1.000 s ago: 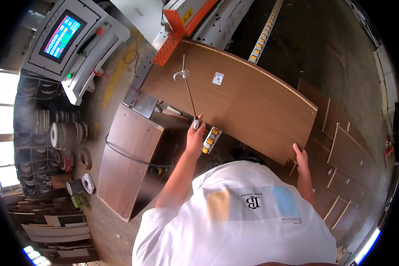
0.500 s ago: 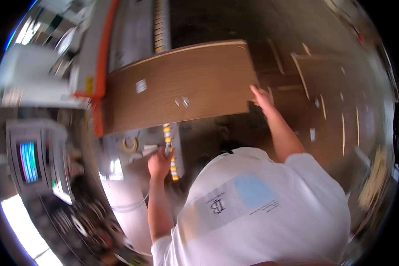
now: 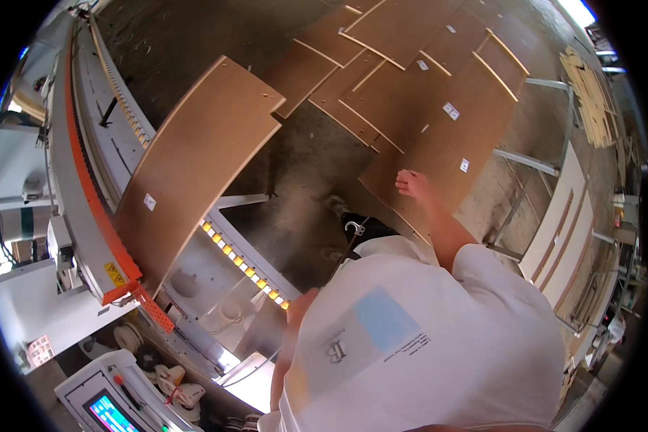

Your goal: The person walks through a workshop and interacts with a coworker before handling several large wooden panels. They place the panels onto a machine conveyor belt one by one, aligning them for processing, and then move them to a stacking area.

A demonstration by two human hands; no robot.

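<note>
A long brown board (image 3: 198,137) lies on the machine's bed, its left edge along the orange guard (image 3: 97,205). It has a notch at its far right corner and a small white label. My right hand (image 3: 412,184) is in the air above the stacked brown boards (image 3: 439,137), apart from the long board. Its fingers are loosely bent and nothing shows in them. My left hand (image 3: 302,307) is low by my side, at the near end of the rail of yellow rollers (image 3: 246,268). Its fingers are partly hidden and hard to make out.
A control panel with a lit screen (image 3: 111,414) stands at the lower left. Metal frame bars (image 3: 527,162) extend beyond the stacked boards. Thin wooden strips (image 3: 589,97) are piled at the far right, with pale boards (image 3: 560,223) nearer. A hook (image 3: 354,227) hangs at my waist.
My view has turned to the right, bringing the stacked boards into fuller sight. My right hand has come away from the long board's edge. My left hand is closer to my body.
</note>
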